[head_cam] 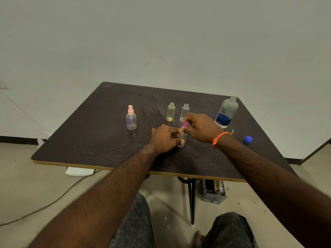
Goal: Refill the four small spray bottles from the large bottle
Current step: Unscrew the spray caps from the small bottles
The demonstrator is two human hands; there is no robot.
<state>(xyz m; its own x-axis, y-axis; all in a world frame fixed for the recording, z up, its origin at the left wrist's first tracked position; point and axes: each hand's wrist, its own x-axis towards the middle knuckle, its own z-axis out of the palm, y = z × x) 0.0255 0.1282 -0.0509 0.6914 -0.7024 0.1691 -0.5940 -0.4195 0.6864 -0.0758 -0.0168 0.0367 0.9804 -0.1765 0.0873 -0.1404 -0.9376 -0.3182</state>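
My left hand (163,138) grips a small clear spray bottle (181,140) standing on the dark table (100,136). My right hand (200,127) pinches its purple spray top (185,124) at the neck. Behind them stand a yellowish small bottle (170,112) and a clear small bottle (184,111), both uncapped. To the left stands a small bottle with a pink spray top (131,118). The large bottle (226,112) stands uncapped at the back right. Its blue cap (248,139) lies near the right edge.
The table's front edge runs just under my forearms. Below it are a black table leg (191,199), a grey perforated box (213,192), a white device (79,171) and a cable (53,201) on the floor. My knees show at the bottom.
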